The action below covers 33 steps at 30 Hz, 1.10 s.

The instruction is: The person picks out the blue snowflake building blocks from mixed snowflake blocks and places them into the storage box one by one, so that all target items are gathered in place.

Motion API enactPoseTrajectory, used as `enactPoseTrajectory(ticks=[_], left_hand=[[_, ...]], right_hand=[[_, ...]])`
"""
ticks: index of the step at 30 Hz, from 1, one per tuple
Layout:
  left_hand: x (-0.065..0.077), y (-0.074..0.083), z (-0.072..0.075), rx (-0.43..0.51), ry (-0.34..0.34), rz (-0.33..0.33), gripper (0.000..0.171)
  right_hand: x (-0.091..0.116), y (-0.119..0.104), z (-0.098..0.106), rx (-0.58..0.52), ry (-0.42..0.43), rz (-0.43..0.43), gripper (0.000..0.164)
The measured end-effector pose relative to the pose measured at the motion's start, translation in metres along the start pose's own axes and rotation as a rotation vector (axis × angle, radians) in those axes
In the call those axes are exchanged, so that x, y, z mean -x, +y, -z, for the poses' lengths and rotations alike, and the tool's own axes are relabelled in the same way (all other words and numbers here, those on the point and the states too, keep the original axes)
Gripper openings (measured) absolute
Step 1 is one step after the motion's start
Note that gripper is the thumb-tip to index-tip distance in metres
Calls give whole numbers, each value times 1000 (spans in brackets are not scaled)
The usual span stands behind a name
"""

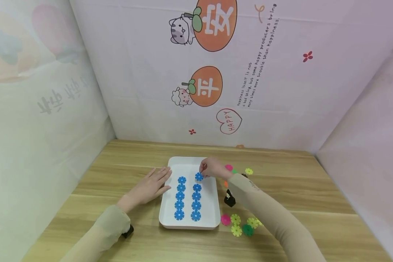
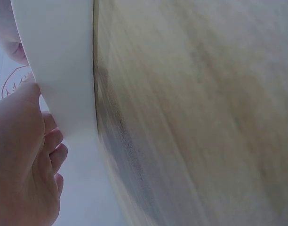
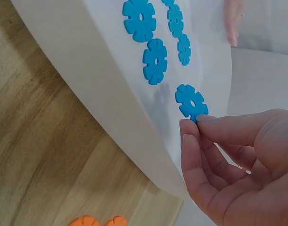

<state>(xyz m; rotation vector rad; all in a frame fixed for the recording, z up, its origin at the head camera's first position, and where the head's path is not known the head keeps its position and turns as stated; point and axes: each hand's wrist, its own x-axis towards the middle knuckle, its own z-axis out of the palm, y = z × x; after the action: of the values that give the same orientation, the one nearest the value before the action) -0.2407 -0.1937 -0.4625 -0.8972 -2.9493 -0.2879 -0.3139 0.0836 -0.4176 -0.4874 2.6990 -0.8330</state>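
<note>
A white tray (image 1: pixel 188 168) on the table holds two columns of blue notched plastic discs, like snowflake building pieces; the left column (image 1: pixel 179 195) is a little apart from the right column (image 1: pixel 196 196). Between thumb and fingertips, my right hand (image 1: pixel 215 168) pinches one blue snowflake disc (image 3: pixel 185 96) by its edge, over the tray at the far end of the right column. In the right wrist view this disc is apart from the others. My left hand (image 1: pixel 151 187) rests with extended fingers on the tray's left rim.
Right of the tray lie loose discs: pink (image 1: pixel 225 219), yellow (image 1: pixel 236 230) and dark green (image 1: pixel 247 230), with orange ones (image 3: pixel 85 221) partly cut off in the right wrist view. The wooden table (image 1: pixel 144 240) meets printed cloth walls (image 1: pixel 144 109) at the back and sides.
</note>
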Motion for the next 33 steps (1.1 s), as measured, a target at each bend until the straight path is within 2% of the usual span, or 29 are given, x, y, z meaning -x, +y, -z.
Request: enactPoseTrajectory(ticks=[9,18,33], left_hand=[[-1,-2,-2,-22,-7,13,65],[0,-3,-3,-27,-7,8,65],[-1,-4,-6,-28,8,6,65]], right_hand=[[-11,6,-7,7,-20,5,7],[-12,2,-9,44,-76,12,5],[-10,1,-10,26,-69,-2,6]])
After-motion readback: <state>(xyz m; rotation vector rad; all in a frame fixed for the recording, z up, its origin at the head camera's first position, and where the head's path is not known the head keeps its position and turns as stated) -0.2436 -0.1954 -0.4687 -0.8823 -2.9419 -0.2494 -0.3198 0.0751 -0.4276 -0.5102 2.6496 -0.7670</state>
